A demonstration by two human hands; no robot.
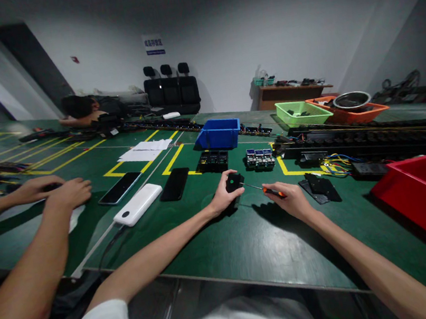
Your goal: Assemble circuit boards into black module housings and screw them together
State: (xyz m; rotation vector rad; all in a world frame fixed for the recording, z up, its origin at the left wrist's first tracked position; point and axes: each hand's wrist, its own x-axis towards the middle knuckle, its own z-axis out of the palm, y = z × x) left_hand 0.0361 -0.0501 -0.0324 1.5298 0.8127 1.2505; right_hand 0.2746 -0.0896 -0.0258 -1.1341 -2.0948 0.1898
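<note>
Black plates [323, 187] between right hand [292, 200] and red bin [421, 211].

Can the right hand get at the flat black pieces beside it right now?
Probably yes: the flat black pieces lie close by, with nothing visible between, though the right hand holds a screwdriver, which would likely hamper a grasp.

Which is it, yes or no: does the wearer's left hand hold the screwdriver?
No, the right hand holds the screwdriver, the left hand a black part.
</note>
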